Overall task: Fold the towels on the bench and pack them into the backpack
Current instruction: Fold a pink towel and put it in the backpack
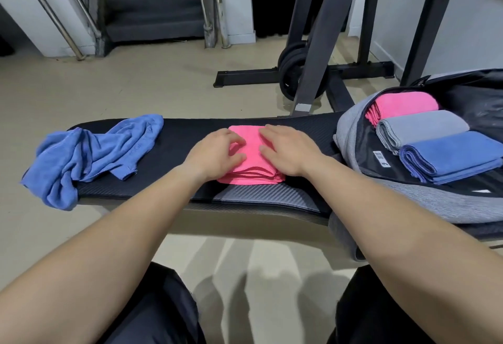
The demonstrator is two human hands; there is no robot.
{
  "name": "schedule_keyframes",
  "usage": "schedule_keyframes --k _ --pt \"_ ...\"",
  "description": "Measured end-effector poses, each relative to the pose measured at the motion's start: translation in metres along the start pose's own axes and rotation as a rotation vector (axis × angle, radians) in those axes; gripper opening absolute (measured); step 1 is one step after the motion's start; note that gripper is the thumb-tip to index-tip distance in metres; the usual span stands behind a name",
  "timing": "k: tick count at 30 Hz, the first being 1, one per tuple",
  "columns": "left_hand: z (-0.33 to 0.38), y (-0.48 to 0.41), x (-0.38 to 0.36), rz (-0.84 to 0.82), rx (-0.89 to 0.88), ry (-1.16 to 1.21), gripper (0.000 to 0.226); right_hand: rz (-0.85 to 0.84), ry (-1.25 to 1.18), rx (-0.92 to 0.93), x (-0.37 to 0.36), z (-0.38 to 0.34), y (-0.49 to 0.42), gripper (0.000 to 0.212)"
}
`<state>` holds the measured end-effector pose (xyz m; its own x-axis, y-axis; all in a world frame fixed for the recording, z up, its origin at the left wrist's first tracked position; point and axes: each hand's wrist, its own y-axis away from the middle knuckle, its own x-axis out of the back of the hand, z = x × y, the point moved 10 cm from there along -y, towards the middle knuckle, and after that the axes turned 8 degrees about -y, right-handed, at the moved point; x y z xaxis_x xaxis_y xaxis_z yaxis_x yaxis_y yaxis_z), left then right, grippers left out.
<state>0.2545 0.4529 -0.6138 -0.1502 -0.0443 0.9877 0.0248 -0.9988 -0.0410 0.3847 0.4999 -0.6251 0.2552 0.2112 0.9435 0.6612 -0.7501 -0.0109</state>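
Note:
A folded pink towel point(251, 158) lies in the middle of the black bench point(187, 136). My left hand point(215, 153) rests on its left side and my right hand point(288, 150) on its right side, fingers lying flat on the cloth. An unfolded blue towel point(89, 153) is crumpled at the bench's left end, hanging partly over the edge. At the right end lies the open grey backpack point(351, 126). Inside it sit a folded pink towel point(405, 104), a folded grey towel point(419, 128) and a folded blue towel point(451, 155).
Behind the bench stands a black rack frame point(315, 44) with weight plates point(294, 71) at its foot. Stairs with metal handrails point(152, 3) rise at the back. Beige floor surrounds the bench. My dark-trousered knees show at the bottom.

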Motion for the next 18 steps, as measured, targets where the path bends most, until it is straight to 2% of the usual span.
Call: schedule_keyframes --k 3,6,10,15,18 --pt "0.007 0.006 -0.009 -0.023 -0.036 -0.079 0.065 -0.178 0.016 -0.071 -0.024 0.018 0.004 0.066" --pt "0.01 0.013 -0.026 -0.13 -0.027 -0.084 0.083 -0.229 -0.017 -0.087 -0.035 0.03 0.01 0.067" --pt "0.01 0.019 -0.056 -0.329 -0.032 -0.077 0.091 -0.231 0.031 -0.096 -0.041 0.034 0.013 0.067" --pt "0.01 0.018 -0.056 -0.33 -0.025 -0.103 0.091 -0.227 0.065 -0.109 -0.036 0.03 0.01 0.069" --pt "0.01 0.017 -0.053 -0.296 -0.026 -0.099 0.092 -0.06 0.102 -0.026 -0.006 0.009 -0.001 0.066"
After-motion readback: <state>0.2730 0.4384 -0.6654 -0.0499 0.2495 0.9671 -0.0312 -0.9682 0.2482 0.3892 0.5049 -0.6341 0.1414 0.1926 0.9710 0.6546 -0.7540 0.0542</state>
